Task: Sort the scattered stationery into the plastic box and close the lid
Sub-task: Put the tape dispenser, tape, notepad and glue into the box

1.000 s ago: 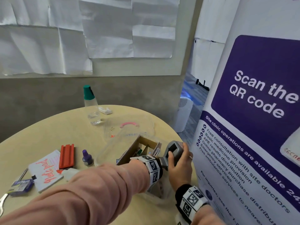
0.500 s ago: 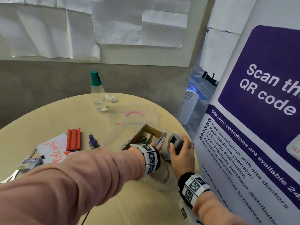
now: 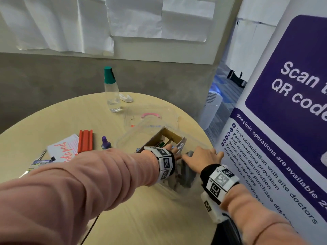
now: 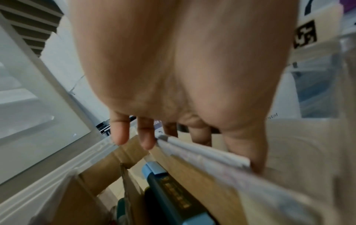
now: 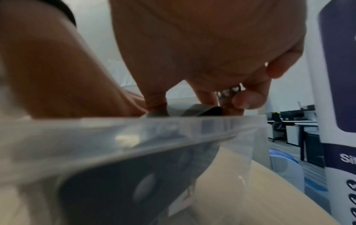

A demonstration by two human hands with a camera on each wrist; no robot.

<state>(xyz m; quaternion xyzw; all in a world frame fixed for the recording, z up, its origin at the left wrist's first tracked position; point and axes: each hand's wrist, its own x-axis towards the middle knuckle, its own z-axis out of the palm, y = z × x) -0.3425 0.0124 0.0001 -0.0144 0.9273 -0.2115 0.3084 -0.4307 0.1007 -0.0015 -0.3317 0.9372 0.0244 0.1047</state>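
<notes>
Head view: the right hand grips a grey stapler, lowering it into the clear plastic box at the table's right edge. The left hand pinches papers aside; best seat the stapler low so the lid can close.

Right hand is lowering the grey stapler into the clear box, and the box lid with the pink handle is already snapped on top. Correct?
Not quite. The right hand does have the grey stapler down in the clear box, but the lid with the pink handle lies flat on the table behind the box, as the head view shows.
</notes>
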